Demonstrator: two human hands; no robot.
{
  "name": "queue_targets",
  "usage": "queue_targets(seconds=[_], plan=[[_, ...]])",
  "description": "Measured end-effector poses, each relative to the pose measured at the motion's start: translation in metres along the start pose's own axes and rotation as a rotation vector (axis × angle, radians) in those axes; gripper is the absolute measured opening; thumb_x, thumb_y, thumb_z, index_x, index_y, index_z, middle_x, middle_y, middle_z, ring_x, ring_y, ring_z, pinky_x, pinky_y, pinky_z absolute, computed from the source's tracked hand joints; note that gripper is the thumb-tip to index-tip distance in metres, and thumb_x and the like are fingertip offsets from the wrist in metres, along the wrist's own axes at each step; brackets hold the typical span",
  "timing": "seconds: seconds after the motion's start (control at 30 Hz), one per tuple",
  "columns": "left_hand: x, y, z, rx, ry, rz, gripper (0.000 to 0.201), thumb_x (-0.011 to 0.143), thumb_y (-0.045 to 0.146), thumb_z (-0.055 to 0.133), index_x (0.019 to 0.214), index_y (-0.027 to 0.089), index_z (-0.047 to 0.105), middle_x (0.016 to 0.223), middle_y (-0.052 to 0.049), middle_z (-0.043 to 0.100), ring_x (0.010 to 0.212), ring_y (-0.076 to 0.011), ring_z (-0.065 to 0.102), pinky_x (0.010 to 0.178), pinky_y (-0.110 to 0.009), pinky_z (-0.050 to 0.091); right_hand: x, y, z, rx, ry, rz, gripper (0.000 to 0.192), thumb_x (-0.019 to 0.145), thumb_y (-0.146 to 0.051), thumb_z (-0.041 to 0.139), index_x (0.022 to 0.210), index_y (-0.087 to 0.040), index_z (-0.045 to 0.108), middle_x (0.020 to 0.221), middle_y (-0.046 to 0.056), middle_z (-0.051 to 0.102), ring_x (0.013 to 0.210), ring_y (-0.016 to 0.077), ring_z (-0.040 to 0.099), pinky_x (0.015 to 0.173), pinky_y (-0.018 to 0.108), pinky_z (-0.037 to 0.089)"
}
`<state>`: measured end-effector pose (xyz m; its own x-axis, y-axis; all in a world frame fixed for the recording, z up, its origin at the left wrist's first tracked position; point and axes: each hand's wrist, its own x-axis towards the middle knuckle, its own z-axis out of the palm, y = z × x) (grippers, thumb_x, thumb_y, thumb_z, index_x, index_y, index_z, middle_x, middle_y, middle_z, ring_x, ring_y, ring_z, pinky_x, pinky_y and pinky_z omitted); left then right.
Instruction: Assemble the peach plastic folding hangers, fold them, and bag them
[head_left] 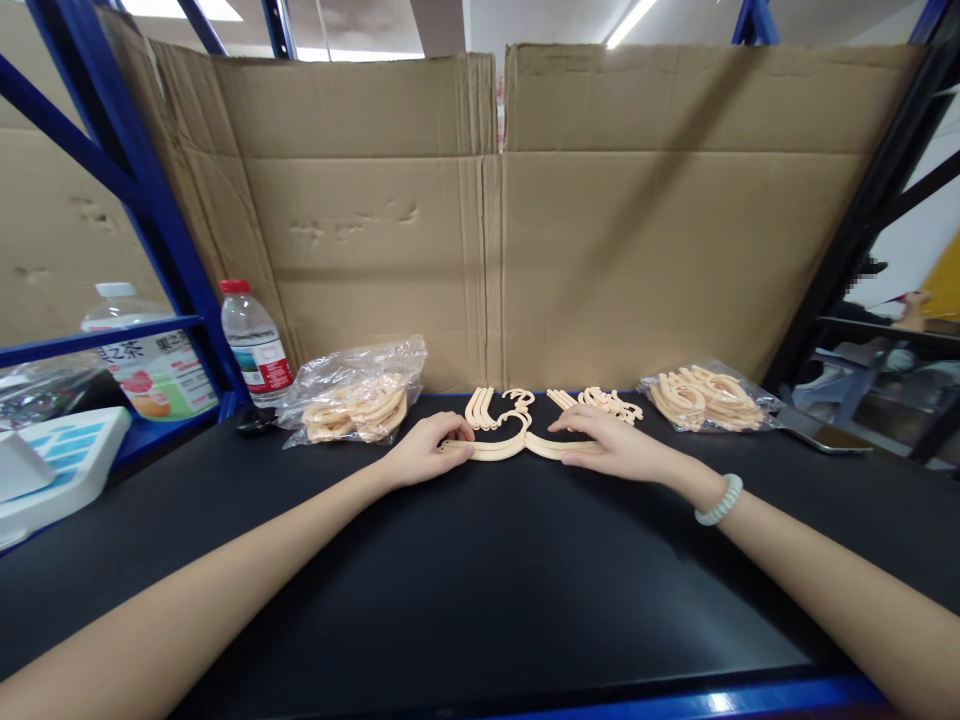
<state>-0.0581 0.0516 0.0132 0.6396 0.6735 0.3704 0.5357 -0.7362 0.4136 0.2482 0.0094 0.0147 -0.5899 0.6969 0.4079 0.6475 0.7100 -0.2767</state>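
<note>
A cream-coloured clothes hanger (495, 452) lies low over the black table, its curved hook pointing away from me and its two arms meeting in the middle. My left hand (429, 450) is closed round the end of the left arm. On the other side, my right hand (616, 445), with a pale coiled band on the wrist, grips the right arm between thumb and fingers. Just behind the hanger are several loose curved arm pieces (480, 408), a small hook piece (519, 400), some straight-looking pieces (561, 399) and a pile of small hooks (611, 402).
Clear plastic bags of cream parts lie at left (356, 410) and right (701, 397). Beside the right bag is a flat phone-like object (825, 435). A red-capped bottle (259, 345) stands at back left. Cardboard (375, 220) walls the table's back. Someone's hand (913, 308) shows far right.
</note>
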Motion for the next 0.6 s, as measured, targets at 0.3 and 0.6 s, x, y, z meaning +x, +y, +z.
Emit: queue_targets(seconds=[0.3,0.6], plan=[[-0.001,0.0,0.0,0.115,-0.041,0.135,0.017,0.081,0.031,0.056,0.093,0.02,0.061,0.091,-0.004,0.06,0.087,-0.0204,0.054,0.081,-0.033,0.043,0.008,-0.017,0.024,-0.218,-0.129,-0.082,0.053,0.096,-0.041,0.04,0.144,-0.02,0.036,0.148,0.007,0.038,0.139,0.0296,0.024,0.111,0.051,0.027],[-0.001,-0.001,0.001,0.134,-0.05,0.158,0.016,0.083,0.03,0.055,0.093,0.019,0.061,0.09,-0.004,0.058,0.087,-0.02,0.054,0.079,-0.032,0.043,0.011,-0.019,0.025,-0.238,-0.058,-0.124,0.046,0.095,-0.04,0.042,0.134,-0.018,0.049,0.139,0.013,0.048,0.131,0.0287,0.039,0.108,0.048,0.033]])
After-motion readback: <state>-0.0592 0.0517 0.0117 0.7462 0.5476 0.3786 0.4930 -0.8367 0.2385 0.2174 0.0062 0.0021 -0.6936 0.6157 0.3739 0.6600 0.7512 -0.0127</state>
